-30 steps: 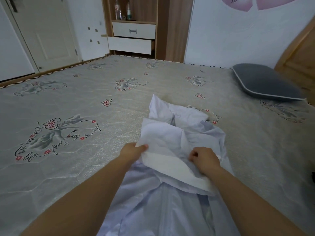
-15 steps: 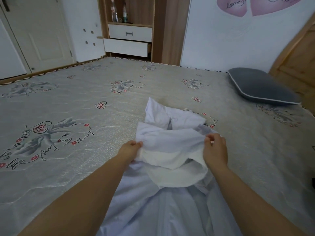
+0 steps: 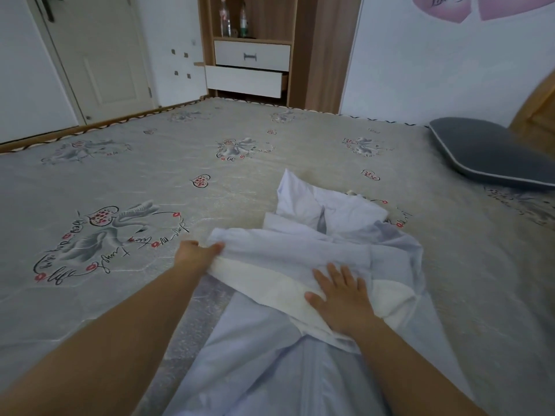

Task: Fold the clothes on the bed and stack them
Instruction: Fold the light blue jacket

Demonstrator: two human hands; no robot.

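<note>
a person folds a pale garment (image 3: 300,256) on a patterned bed (image 3: 120,181).
the left hand (image 3: 196,255) pinches the fabric's left edge; the right hand (image 3: 341,298) lies flat, fingers spread, pressing the fold; a grey pillow (image 3: 486,151) lies far right.

We have a single view, from a camera worn on the head, looking forward and down across the bed (image 3: 126,181) from its near edge. It sits close over the forearms, which enter from 6 o'clock. The wide lens bows straight lines (the bed's far edge curves). Toward 12 o'clock it reaches the wooden shelf unit (image 3: 252,55); at 10 o'clock, the door (image 3: 99,55); at 2 o'clock, the grey pillow (image 3: 486,151).
</note>
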